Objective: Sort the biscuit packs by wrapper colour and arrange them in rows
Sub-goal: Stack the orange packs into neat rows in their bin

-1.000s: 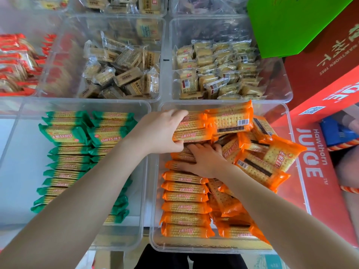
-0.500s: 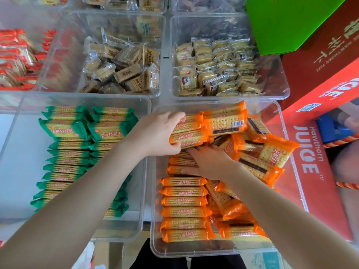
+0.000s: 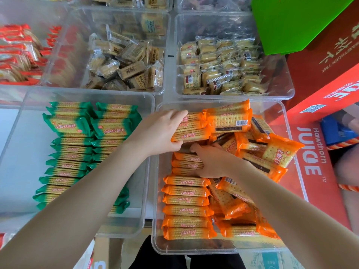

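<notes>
Left hand (image 3: pixel 157 133): its fingers grasp a small stack of orange packs (image 3: pixel 191 131) by the left end, thumb under, fingers over the top; the grip and place match a second ago, so the stack is held clear rather than carried.
Right hand (image 3: pixel 211 162): lies flat with straight, released fingers on the upper end of the orange row (image 3: pixel 186 200), pressing the packs there; compared with a second ago it sits slightly nearer the row's left edge (a small shift, not a new reach).
Orange bin (image 3: pixel 291 144): one neat row down its left side, a loose heap of orange packs (image 3: pixel 258 156) on its right.
Green bin (image 3: pixel 23 105): green packs (image 3: pixel 77 144) already lie in two rows.
Meaning: I judge the row is being squared up to take the held stack at its far end; the heap remains unsorted.
Other bins: clear-wrapped and red packs behind, untouched.
</notes>
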{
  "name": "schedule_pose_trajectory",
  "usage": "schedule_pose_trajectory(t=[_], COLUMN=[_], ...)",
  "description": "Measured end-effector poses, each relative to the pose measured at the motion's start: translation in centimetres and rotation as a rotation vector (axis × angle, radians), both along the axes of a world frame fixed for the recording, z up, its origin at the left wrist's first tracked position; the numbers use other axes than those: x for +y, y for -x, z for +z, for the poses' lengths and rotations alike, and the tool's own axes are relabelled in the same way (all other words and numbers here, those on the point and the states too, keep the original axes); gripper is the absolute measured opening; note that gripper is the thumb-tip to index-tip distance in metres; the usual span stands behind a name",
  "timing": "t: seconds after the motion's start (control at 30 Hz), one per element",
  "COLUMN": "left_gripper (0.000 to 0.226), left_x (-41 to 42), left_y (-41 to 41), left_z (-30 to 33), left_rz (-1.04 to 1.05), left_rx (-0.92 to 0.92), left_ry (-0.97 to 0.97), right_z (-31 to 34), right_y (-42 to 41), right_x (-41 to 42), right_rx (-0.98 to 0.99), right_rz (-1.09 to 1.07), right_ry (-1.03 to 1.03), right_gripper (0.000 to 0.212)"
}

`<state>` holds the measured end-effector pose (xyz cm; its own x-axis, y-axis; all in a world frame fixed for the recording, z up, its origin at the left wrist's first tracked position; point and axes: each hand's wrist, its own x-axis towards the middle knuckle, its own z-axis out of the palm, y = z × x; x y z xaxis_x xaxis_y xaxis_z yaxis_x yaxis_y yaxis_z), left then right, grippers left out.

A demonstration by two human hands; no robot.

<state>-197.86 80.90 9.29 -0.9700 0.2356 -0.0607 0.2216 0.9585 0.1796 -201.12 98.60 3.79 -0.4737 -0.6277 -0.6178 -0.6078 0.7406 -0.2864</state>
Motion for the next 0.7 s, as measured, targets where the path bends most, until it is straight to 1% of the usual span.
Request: schedule_pose_trajectory(t=[0.17,0.23,0.3,0.4,0.47,0.5,0.57,0.63,0.7], left_gripper=[0.075,0.074,0.074,0.076,0.077,0.078,0.082,0.086,0.084], left_x=[-0.3,-0.4,-0.4,-0.3,-0.4,-0.5,-0.6,-0.6,-0.5], left_y=[0.4,0.3,0.3,0.4,0.4,0.3,0.0,-0.4,-0.5], left_z=[-0.2,-0.3,-0.4,-0.7,-0.8,-0.9,-1.1,-1.4,-1.6], left_rz=[-0.01,-0.013,-0.02,-0.041,-0.054,-0.059,-0.057,-0.054,-0.065], left_rx=[-0.003,0.005,0.017,0.008,0.005,0.009,0.013,0.025,0.031], left_ry=[-0.028,-0.042,-0.042,-0.016,-0.015,-0.016,-0.001,0.014,-0.017], right_z=[0.5,0.6,0.9,1.6,2.0,2.1,1.9,2.1,2.3], right_y=[0.5,0.8,1.0,0.9,0.7,0.5,0.0,-0.4,-0.6], right_x=[0.0,0.2,0.3,-0.3,-0.7,-0.8,-0.7,-0.3,0.2], right_rx=[-0.11,-0.127,-0.14,-0.228,-0.251,-0.232,-0.198,-0.217,-0.226], right_rz=[-0.107,-0.102,-0.08,-0.121,-0.153,-0.136,-0.113,-0.198,-0.244], right_ry=[0.032,0.035,-0.011,-0.115,-0.158,-0.159,-0.111,-0.031,0.039], right_gripper=[0.069,0.062,0.06,0.065,0.062,0.058,0.048,0.045,0.043])
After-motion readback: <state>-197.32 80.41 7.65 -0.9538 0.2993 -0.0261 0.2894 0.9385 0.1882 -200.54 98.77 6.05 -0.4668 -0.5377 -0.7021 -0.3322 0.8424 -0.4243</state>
